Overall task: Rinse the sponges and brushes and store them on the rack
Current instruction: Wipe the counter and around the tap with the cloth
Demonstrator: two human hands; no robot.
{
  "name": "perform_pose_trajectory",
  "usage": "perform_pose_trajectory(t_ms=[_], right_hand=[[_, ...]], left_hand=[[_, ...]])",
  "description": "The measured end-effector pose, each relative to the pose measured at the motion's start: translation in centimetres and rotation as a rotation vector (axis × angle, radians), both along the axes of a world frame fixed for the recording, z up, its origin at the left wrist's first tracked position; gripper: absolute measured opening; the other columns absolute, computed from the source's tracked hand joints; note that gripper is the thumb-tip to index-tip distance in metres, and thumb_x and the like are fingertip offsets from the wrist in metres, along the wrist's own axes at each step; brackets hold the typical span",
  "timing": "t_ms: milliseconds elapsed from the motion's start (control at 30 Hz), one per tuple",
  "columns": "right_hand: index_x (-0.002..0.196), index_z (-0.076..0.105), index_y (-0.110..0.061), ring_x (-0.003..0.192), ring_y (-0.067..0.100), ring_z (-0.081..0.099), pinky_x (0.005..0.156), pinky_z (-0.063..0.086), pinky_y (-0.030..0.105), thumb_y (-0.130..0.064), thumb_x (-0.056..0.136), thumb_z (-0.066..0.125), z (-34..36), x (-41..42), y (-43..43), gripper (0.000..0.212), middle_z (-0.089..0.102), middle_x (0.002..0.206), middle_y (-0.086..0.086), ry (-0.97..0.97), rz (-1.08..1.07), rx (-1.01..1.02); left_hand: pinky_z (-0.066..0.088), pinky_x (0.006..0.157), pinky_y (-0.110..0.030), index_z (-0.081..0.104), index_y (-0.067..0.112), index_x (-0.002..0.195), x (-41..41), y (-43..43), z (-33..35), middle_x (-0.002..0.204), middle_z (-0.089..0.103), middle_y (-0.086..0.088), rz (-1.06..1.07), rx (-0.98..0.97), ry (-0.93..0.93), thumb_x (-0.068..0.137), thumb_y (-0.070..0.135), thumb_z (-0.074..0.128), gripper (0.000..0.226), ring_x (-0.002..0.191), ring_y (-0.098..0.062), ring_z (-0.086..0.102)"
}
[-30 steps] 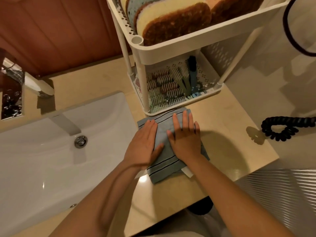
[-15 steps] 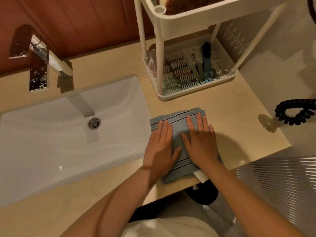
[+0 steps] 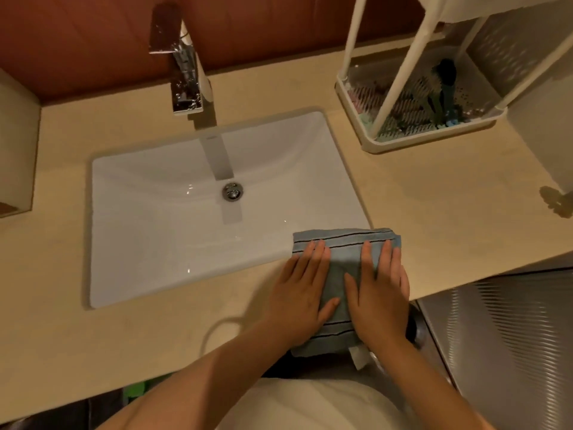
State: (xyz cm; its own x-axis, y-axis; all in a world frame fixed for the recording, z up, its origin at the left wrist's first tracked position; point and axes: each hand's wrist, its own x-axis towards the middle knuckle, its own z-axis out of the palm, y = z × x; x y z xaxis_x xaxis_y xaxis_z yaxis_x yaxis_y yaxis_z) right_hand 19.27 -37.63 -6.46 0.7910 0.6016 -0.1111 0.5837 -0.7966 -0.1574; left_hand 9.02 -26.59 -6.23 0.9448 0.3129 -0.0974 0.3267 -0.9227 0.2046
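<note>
Brushes point(image 3: 440, 97) apart; grips point(image 3: 302, 294) point(image 3: 379, 297) flat on towel point(image 3: 344, 243)

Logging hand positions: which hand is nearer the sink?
The left hand; it presses the towel beside the sink, the right hand farther out.

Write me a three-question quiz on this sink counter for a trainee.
1. True or false: the left hand and the right hand both lie flat on the striped blue cloth.
2. Which white fixture lies just left of the cloth?
3. Where are the brushes? A on the cloth; B in the rack's lower tray; C in the right hand.
Key: 1 true; 2 the sink; 3 B.
</note>
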Motion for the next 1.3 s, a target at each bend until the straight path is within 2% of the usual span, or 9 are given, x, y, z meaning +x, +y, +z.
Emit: perform_pose_trajectory(t_ms=[200, 333, 567, 667, 767, 833, 900, 1067, 1300], right_hand=[[0.143, 0.027, -0.009, 0.135, 0.037, 0.022, 0.101, 0.023, 0.041, -0.056, 0.088, 0.020, 0.5, -8.9, 4.9, 0.072, 0.030, 0.147, 0.026, -0.004, 0.205, -0.088], [0.137, 0.040, -0.009, 0.125, 0.041, 0.046, 0.091, 0.048, 0.044, -0.058, 0.078, 0.028, 1.3, -13.3, 8.1, 0.077, 0.043, 0.138, 0.028, 0.065, 0.406, -0.160], [0.116, 0.060, -0.022, 0.096, 0.028, 0.060, 0.082, 0.050, 0.039, -0.060, 0.074, 0.037, 3.9, -11.7, 11.9, 0.062, 0.062, 0.110, 0.009, -0.035, 0.902, -0.106], [0.122, 0.056, -0.020, 0.115, 0.030, 0.054, 0.095, 0.046, 0.043, -0.061, 0.070, 0.048, 4.1, -8.9, 13.3, 0.067, 0.059, 0.123, 0.010, -0.080, 1.118, -0.094], [0.132, 0.046, -0.021, 0.134, 0.027, 0.029, 0.111, 0.024, 0.043, -0.067, 0.067, 0.047, 4.1, -7.1, 14.0, 0.080, 0.044, 0.143, 0.009, -0.083, 1.337, -0.163], [0.136, 0.041, -0.020, 0.137, 0.026, 0.023, 0.111, 0.014, 0.042, -0.071, 0.071, 0.039, 4.3, -7.0, 14.4, 0.082, 0.040, 0.146, 0.009, -0.076, 1.443, -0.215], [0.139, 0.036, -0.021, 0.138, 0.025, 0.021, 0.112, 0.007, 0.040, -0.071, 0.074, 0.033, 3.7, -6.8, 14.6, 0.082, 0.034, 0.148, 0.009, -0.069, 1.577, -0.256], [0.141, 0.037, -0.016, 0.135, 0.030, 0.036, 0.109, 0.017, 0.039, -0.069, 0.073, 0.041, 2.5, -8.0, 15.5, 0.086, 0.039, 0.146, 0.014, -0.029, 1.724, -0.227], [0.143, 0.034, -0.016, 0.135, 0.031, 0.036, 0.110, 0.027, 0.045, -0.075, 0.070, 0.045, 2.4, -11.3, 17.6, 0.095, 0.039, 0.146, 0.015, -0.056, 1.800, -0.250]], left_hand=[[0.014, 0.113, -0.035, 0.020, 0.007, 0.147, -10.9, 4.9, -0.4, 0.154, 0.022, -0.010, 0.098, 0.044, 0.050, 0.094, 0.055, 0.015, 0.071, 0.143, -0.019, 0.014], [0.012, 0.115, -0.035, 0.017, 0.006, 0.148, -17.7, 7.3, -0.1, 0.155, 0.017, -0.010, 0.196, 0.092, 0.096, 0.094, 0.055, 0.017, 0.072, 0.144, -0.018, 0.012], [0.008, 0.113, -0.032, 0.015, 0.009, 0.147, -23.5, 8.6, 0.9, 0.154, 0.019, -0.007, 0.339, 0.132, 0.161, 0.094, 0.057, 0.015, 0.071, 0.142, -0.016, 0.013], [0.007, 0.113, -0.032, 0.020, 0.009, 0.146, -21.6, 6.6, 1.1, 0.153, 0.023, -0.007, 0.522, 0.110, 0.088, 0.094, 0.051, 0.025, 0.068, 0.141, -0.017, 0.015], [0.016, 0.110, -0.033, 0.029, 0.005, 0.142, -18.2, 3.4, 1.5, 0.148, 0.037, -0.012, 0.736, 0.096, 0.033, 0.088, 0.043, 0.033, 0.066, 0.137, -0.021, 0.032], [0.018, 0.108, -0.034, 0.030, 0.003, 0.140, -16.5, 1.9, 1.5, 0.145, 0.042, -0.014, 0.834, 0.082, 0.033, 0.088, 0.041, 0.032, 0.065, 0.135, -0.023, 0.036], [0.018, 0.108, -0.035, 0.027, 0.003, 0.141, -15.5, 0.2, 1.1, 0.146, 0.039, -0.015, 0.971, 0.044, 0.056, 0.092, 0.042, 0.026, 0.063, 0.137, -0.021, 0.026], [0.017, 0.110, -0.036, 0.022, 0.003, 0.144, -15.7, -0.9, -0.1, 0.152, 0.028, -0.015, 1.118, 0.011, 0.083, 0.096, 0.048, 0.007, 0.068, 0.140, -0.020, 0.018], [0.011, 0.110, -0.031, 0.017, 0.004, 0.146, -19.4, 0.8, 0.0, 0.152, 0.018, -0.008, 1.092, -0.010, 0.081, 0.096, 0.052, 0.012, 0.069, 0.140, -0.018, 0.015]])
